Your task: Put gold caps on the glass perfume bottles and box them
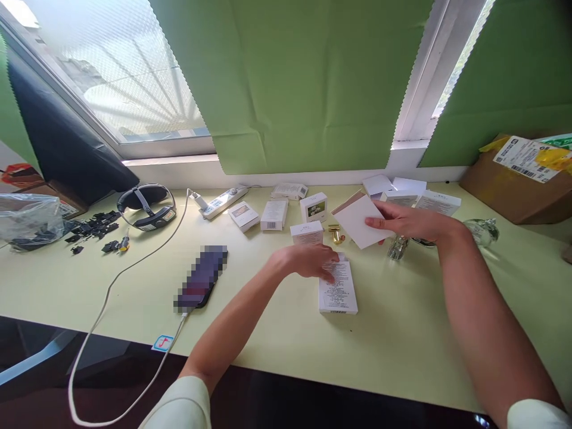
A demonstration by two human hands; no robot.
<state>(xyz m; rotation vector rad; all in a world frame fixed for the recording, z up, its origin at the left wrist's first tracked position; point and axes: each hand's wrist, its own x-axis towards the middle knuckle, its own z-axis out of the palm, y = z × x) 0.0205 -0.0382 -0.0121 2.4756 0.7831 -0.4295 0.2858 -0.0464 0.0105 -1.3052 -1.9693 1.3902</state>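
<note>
My right hand (pixel 404 220) pinches a white folded card (pixel 360 225) with a brown layer at its upper edge, thumb on top and fingers mostly behind. The card is tilted above the table. My left hand (pixel 313 261) lies over the upper end of a white printed box (pixel 338 295), its fingers apart and touching the box's face. Behind that hand stands a small white box (pixel 307 231). Gold-coloured metal pieces (pixel 336 233) rest between it and the card. A clear glass item (pixel 397 247) sits below my right hand.
More white boxes (pixel 274 214) stand at the back, one with a flower picture (pixel 314 207). Leftward are a phone (pixel 203 277) on a white cable, a power strip (pixel 223 202), a headset (pixel 147 207) and black pieces (pixel 96 226). A cardboard carton (pixel 518 185) occupies the right.
</note>
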